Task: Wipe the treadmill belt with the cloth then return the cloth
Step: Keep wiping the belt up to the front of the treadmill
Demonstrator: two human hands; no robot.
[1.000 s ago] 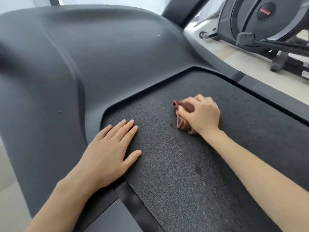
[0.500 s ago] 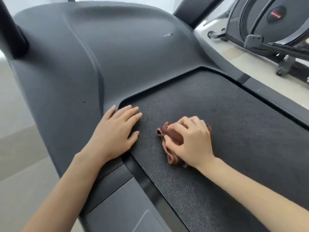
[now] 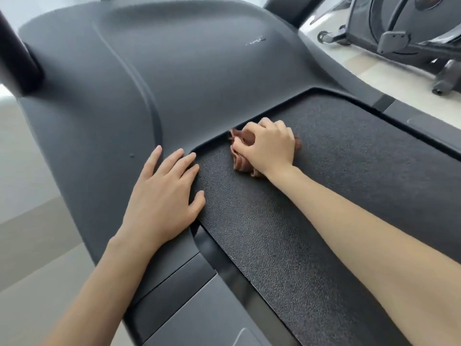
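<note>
Nearest me, the grey side rail (image 3: 174,308) runs along the left edge of the treadmill belt (image 3: 361,151). My left hand (image 3: 162,196) lies flat, fingers straight and slightly spread, on the rim of the motor cover (image 3: 187,83), with the thumb touching the belt's corner. It holds nothing. Just beyond and to its right, my right hand (image 3: 269,148) has its fingers curled round the cloth (image 3: 238,161) and presses it onto the belt. The cloth is a bunched brown wad, right beside the seam where belt meets cover, and well apart from my left hand.

I count one cloth, one belt and two hands. My right forearm crosses the near belt and hides part of it. Farther off, a dark upright post (image 3: 15,53) stands at the left, and one other exercise machine (image 3: 411,28) stands on the pale floor (image 3: 30,245) at the upper right.
</note>
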